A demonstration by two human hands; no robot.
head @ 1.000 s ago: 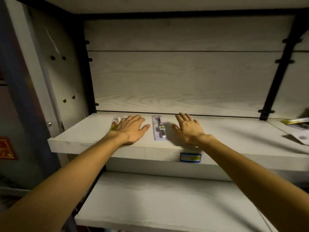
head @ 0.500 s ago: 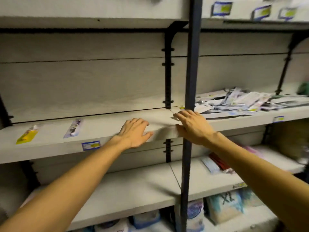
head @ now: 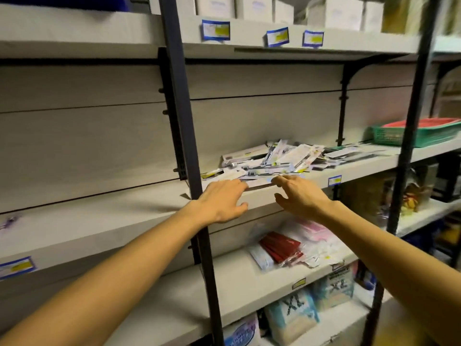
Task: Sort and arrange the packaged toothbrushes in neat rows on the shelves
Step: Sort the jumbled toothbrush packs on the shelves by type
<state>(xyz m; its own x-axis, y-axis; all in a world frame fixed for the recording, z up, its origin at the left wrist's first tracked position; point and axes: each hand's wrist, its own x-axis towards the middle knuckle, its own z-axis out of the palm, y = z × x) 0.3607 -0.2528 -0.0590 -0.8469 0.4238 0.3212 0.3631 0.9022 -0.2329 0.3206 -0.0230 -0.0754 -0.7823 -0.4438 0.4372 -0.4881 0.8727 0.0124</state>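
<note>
A loose heap of packaged toothbrushes (head: 279,159) lies on the middle shelf (head: 361,163), right of a dark upright post (head: 184,136). My left hand (head: 222,201) reaches to the shelf's front edge, fingers straight, tips at a flat pack (head: 259,183) at the front of the heap. My right hand (head: 299,196) hovers beside it, fingers relaxed, tips touching the same pack's right end. Neither hand grips anything. One placed pack (head: 8,222) shows blurred on the shelf at far left.
A green basket (head: 409,134) with a red tray stands at the right of the same shelf. White boxes (head: 249,6) fill the top shelf. Red and pink packets (head: 287,245) lie on the shelf below, with XL bags (head: 294,313) underneath.
My view and both hands have swung right, from the two placed packs at the left of the shelf, past the post, to the toothbrush heap.
</note>
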